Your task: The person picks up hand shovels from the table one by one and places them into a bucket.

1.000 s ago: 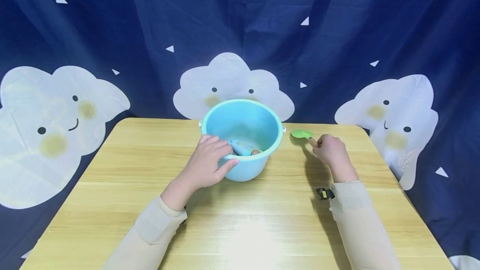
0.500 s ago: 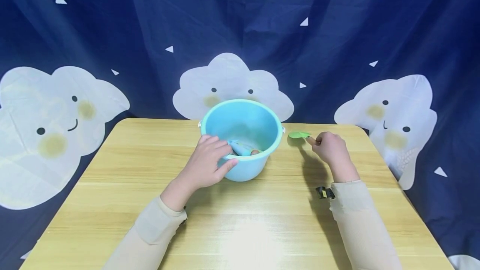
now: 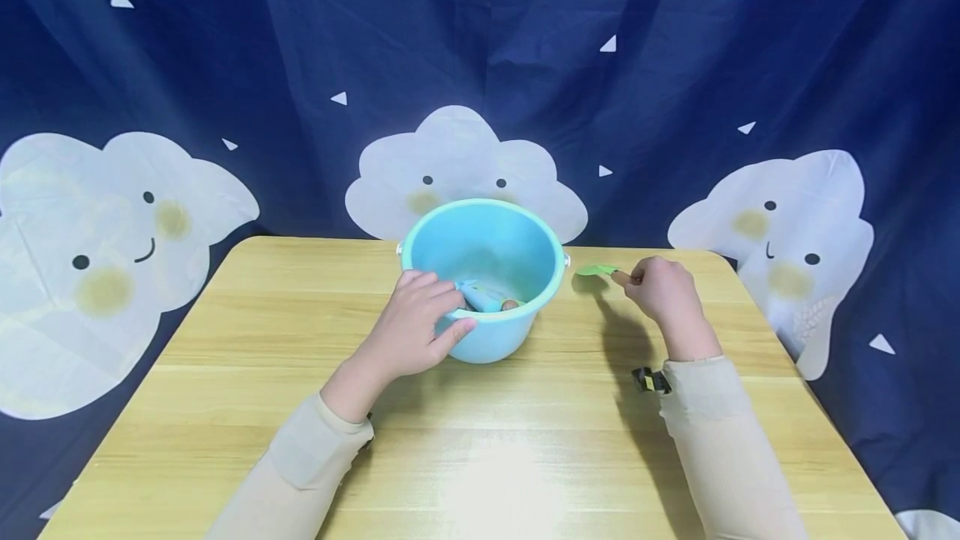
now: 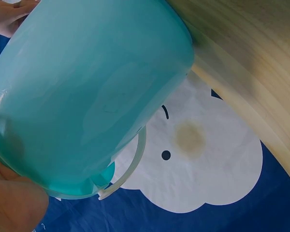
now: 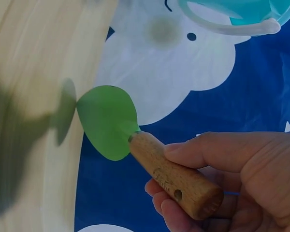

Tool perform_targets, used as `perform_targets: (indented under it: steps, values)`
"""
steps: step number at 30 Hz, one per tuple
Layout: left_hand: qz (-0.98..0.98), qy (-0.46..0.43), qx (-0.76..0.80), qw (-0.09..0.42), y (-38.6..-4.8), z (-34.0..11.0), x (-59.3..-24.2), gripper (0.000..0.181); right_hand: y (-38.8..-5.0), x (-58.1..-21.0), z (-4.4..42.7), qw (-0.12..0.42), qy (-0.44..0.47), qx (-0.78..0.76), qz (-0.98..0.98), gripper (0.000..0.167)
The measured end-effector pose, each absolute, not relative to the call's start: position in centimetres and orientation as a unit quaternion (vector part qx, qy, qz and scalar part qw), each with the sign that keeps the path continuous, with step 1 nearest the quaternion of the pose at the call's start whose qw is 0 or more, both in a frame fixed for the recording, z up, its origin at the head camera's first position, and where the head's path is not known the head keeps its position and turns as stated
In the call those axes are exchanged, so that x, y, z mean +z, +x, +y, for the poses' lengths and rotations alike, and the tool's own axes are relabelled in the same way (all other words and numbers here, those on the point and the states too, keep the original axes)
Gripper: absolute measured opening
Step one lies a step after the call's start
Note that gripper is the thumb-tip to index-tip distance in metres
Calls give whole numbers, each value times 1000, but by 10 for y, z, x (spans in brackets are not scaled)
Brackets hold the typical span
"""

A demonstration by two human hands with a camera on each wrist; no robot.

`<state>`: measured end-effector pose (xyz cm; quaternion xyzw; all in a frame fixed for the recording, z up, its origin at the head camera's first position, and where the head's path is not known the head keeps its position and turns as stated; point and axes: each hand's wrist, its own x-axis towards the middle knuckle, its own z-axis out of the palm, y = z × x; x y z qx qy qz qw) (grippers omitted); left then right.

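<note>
A light blue bucket (image 3: 487, 342) stands on the table, and my left hand (image 3: 412, 323) grips its near left rim, thumb outside and fingers over the edge. Inside lie a blue object (image 3: 480, 297) and a brownish rounded end (image 3: 510, 304); their kinds are not clear. To the right of the bucket, my right hand (image 3: 663, 294) holds a small green trowel (image 5: 108, 121) by its wooden handle (image 5: 176, 176). In the right wrist view the thumb lies along the handle and the fingers curl beneath. The trowel's blade hangs just over the table, its shadow close by.
The wooden table (image 3: 262, 340) has rounded far corners. Behind it hangs a dark blue curtain (image 3: 300, 23) with white clouds and triangles. The bucket's white handle (image 4: 130, 169) hangs at its far side in the left wrist view.
My right hand has risen slightly, and the trowel's blade has shifted a little left toward the bucket and tilted flatter. The left hand and bucket stay in place.
</note>
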<state>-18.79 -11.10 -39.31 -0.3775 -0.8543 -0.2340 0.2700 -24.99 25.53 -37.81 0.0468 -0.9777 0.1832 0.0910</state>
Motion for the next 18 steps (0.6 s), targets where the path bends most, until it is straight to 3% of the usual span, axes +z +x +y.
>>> perform_targets:
  steps: [7, 18]
  values:
    - [-856, -376, -234, 268, -188, -111, -393, 35, -250, -372, 252, 86, 58, 182, -978, 43]
    - [-857, -375, -232, 267, -188, -112, -392, 38, -252, -366, 248, 88, 79, 162, -980, 40]
